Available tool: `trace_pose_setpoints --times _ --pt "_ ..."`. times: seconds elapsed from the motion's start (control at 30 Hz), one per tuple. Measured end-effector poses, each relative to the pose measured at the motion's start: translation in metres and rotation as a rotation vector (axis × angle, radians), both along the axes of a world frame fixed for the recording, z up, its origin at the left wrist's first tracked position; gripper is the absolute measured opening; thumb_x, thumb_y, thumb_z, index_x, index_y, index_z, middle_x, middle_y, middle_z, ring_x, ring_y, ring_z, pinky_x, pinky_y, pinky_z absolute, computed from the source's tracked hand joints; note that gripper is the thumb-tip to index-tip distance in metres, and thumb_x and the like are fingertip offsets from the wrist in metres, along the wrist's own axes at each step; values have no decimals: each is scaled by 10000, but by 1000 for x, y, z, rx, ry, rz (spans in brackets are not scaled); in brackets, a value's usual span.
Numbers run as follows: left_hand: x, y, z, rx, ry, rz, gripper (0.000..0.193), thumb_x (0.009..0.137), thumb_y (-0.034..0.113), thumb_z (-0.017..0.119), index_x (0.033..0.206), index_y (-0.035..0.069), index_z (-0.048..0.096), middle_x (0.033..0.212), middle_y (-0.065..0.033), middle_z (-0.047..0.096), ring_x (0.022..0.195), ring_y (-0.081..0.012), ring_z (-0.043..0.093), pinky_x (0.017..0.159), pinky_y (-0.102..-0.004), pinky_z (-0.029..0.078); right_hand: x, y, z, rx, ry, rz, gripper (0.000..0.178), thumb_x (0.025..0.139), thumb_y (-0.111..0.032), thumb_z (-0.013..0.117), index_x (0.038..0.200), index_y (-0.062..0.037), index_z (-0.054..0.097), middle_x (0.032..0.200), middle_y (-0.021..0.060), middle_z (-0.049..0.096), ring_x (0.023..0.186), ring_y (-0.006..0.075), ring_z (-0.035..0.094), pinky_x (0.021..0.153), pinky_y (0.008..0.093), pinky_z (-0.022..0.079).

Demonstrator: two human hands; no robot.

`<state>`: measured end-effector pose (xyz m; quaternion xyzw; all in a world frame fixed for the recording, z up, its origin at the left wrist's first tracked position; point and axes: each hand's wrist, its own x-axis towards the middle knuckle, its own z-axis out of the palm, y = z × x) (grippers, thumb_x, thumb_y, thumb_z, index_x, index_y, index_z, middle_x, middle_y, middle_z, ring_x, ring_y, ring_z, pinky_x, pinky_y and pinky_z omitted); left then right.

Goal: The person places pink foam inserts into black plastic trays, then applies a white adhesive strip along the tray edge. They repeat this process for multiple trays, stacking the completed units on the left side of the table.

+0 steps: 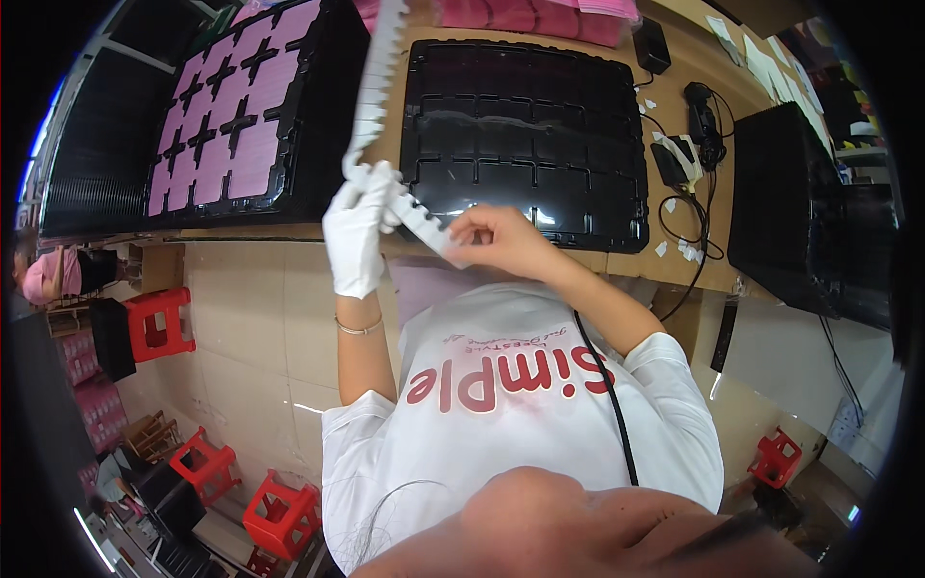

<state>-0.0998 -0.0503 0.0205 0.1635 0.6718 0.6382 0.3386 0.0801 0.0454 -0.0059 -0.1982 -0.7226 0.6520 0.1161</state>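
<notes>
Table, brown, spans the far side from where I'm standing. On its left, a stack of black trays, top layer filled with pink pieces. Mid-table, in front of the wearer, a wide black tray with a grid of shallow cells lies flat. Right end: a tall black box-like item; can't tell what it is.

Far edge: pink packs behind the wide tray. Floor on the near side has at least 4 red stools, 1 of them on the right. Another person in a pink top at far left.

White strip, notched along 1 edge: runs from the far edge, just left of the wide tray, down to the left hand, bends there, then slants right and nearer to the right hand. Bend sits above the tray's near-left corner area.

Left hand, white glove: grip closed on the strip at the bend. Right hand, bare: grip pinched on the strip's near end, over the tray's near edge.

Smaller stuff, right of the tray: black adapter, looped black cable, white scraps. Bracelet on left wrist.
</notes>
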Motion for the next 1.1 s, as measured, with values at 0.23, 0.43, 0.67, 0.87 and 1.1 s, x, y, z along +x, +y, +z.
trace_pose_setpoints --times 0.23,0.43,0.67,0.87,1.1 --pt "-9 3 -11 152 -64 140 248 911 181 687 1037 -30 659 818 -47 656 621 -53 544 507 -184 345 8 -15 -10 -25 14 -291 165 825 -104 743 964 -26 700 908 53 707 715 57 602 635 225 484" --pt "-11 4 -21 96 -68 102 225 915 187 683 1022 -11 664 801 -29 650 612 -42 525 507 -183 343 8 -7 -21 784 375 -302 175 742 -11 746 909 -42 703 897 76 685 768 190 624 707 279 506" --pt "-16 4 -35 -20 22 131 299 922 192 670 1123 -27 639 838 -15 670 621 -23 558 509 -168 375 -16 52 16 757 362 -158 121 738 -88 754 855 -85 723 931 42 647 894 194 571 803 329 458" --pt "-5 21 -40 -22 -29 -56 263 909 162 677 1096 -22 663 861 -27 689 672 -35 608 527 -166 407 -128 215 -53 383 51 -363 138 749 -201 740 851 -109 742 812 54 702 751 215 666 709 357 517" --pt "0 17 -40 -62 -86 -74 354 882 197 718 1147 -26 646 882 -36 708 714 -38 632 542 -164 418 -159 239 -50 855 -284 -236 159 718 -210 738 817 -87 720 741 72 687 699 208 658 649 342 502"
